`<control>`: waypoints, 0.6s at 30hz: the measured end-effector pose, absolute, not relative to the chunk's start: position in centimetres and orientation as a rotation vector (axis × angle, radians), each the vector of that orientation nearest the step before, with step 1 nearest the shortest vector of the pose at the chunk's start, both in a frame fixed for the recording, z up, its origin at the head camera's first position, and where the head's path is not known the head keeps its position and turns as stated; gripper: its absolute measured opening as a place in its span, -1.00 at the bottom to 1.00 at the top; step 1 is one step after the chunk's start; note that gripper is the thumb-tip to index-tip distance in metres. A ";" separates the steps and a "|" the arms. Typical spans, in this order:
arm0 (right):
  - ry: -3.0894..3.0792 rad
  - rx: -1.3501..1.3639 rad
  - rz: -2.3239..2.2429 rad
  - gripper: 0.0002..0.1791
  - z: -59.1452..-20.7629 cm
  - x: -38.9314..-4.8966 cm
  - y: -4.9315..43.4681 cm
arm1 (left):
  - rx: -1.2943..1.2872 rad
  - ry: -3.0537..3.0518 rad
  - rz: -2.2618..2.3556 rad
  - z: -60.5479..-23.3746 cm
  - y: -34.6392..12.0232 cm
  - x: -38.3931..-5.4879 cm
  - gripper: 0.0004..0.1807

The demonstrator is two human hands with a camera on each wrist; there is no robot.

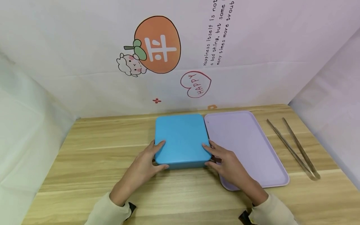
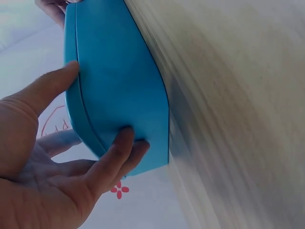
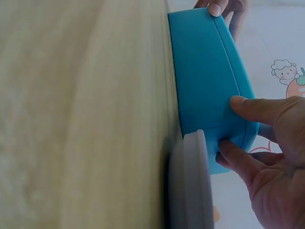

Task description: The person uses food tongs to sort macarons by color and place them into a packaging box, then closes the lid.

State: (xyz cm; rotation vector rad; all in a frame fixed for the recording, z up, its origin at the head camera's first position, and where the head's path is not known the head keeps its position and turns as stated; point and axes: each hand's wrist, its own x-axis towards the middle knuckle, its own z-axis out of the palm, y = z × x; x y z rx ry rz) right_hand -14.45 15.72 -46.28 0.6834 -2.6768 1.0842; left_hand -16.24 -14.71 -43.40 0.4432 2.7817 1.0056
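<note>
A blue lidded box [image 1: 182, 137] sits on the wooden table, with the seam of its lid running around near the top in both wrist views. My left hand [image 1: 143, 162] grips its left front corner: thumb on the front face, index finger on the lid's edge, other fingertips [image 2: 125, 136] against the side. At the right front corner, my right hand [image 1: 226, 161] holds the box in much the same way, its thumb [image 3: 240, 104] on the front at the seam. The lid is on, so the inside of the box is hidden.
A light purple tray [image 1: 247, 140] lies flat right beside the box, partly under my right hand and forearm. Farther right are metal tongs [image 1: 298, 150], their arms spread towards the back. A printed white cloth [image 1: 98, 62] hangs behind the table.
</note>
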 end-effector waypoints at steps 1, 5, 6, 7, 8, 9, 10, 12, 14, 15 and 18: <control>-2.675 0.673 1.092 -0.30 -46.3 -14.4 15.8 | 0.448 2.796 1.003 -43.4 -14.6 -16.2 -0.02; -2.704 0.659 1.106 -0.30 -46.1 -14.4 15.9 | 0.459 2.854 0.976 -43.5 -14.3 -16.0 -0.04; -2.724 0.661 1.107 -0.29 -45.9 -14.4 15.9 | 0.460 2.864 0.968 -43.5 -14.3 -16.0 -0.04; -2.749 0.662 1.090 -0.28 -45.7 -14.3 15.8 | 0.466 2.875 0.952 -43.4 -14.3 -16.0 -0.04; -2.776 0.659 1.072 -0.28 -45.3 -14.3 15.8 | 0.474 2.885 0.935 -43.3 -14.3 -15.9 -0.05; -2.809 0.654 1.053 -0.27 -45.0 -14.2 15.8 | 0.480 2.897 0.913 -43.2 -14.3 -15.9 -0.06; -2.839 0.646 1.030 -0.26 -44.5 -14.2 15.7 | 0.499 2.913 0.882 -43.1 -14.2 -15.8 -0.08; -2.887 0.630 0.991 -0.25 -43.7 -14.3 15.3 | 0.547 2.950 0.813 -42.7 -13.9 -15.9 -0.15; -2.917 0.611 0.943 -0.25 -43.0 -14.6 14.6 | 0.604 2.993 0.731 -42.4 -13.4 -16.2 -0.25; -2.923 0.608 0.922 -0.26 -42.7 -14.8 14.1 | 0.627 3.009 0.685 -42.3 -13.0 -16.4 -0.29; -2.932 0.625 0.822 -0.33 -42.1 -15.8 12.5 | 0.687 3.042 0.567 -42.2 -11.7 -17.3 -0.38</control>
